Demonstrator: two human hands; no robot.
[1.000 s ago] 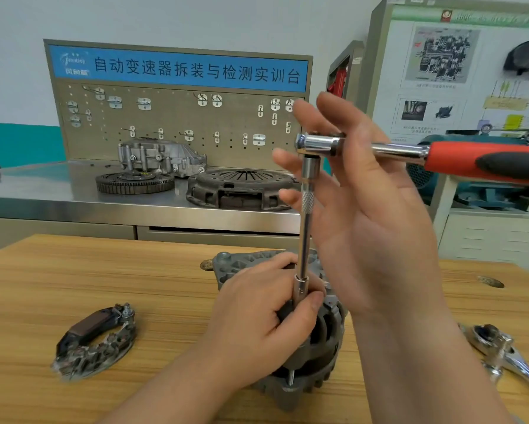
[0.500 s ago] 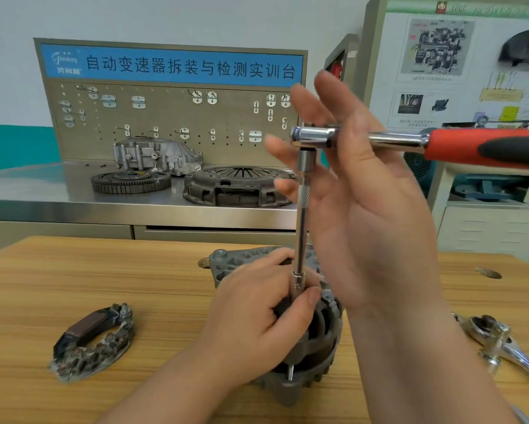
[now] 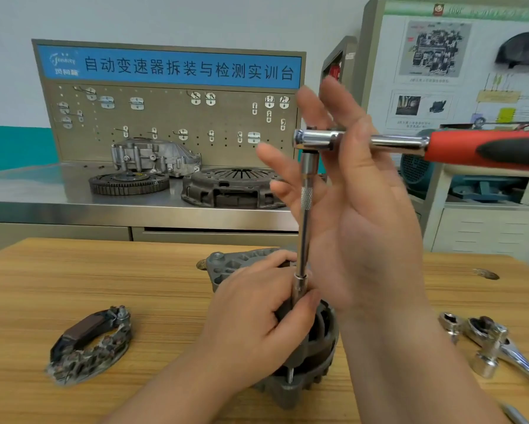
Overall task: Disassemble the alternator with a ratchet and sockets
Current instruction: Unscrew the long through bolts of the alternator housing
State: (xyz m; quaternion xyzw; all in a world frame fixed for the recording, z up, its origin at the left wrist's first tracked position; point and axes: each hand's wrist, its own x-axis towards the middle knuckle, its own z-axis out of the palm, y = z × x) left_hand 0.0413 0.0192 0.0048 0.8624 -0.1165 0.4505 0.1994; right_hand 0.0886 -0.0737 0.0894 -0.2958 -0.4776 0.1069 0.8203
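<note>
Hands are divided: the left hand [image 3: 254, 319] is curled round the alternator [image 3: 321, 341] standing on the tabletop [image 3: 104, 286]; the right hand [image 3: 370, 234] is spread against the ratchet [image 3: 410, 145]. The extension [image 3: 302, 240] should be kept plumb while turned.

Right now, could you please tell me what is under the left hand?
The left hand grips the grey alternator, standing on the wooden table. The extension bar runs down to its thumb. Whatever its socket meets is hidden by that hand.

Right of your right hand [image 3: 370, 215], the ratchet [image 3: 486, 148] handle is red and black; the tabletop [image 3: 104, 276] seems streaked tan.
</note>
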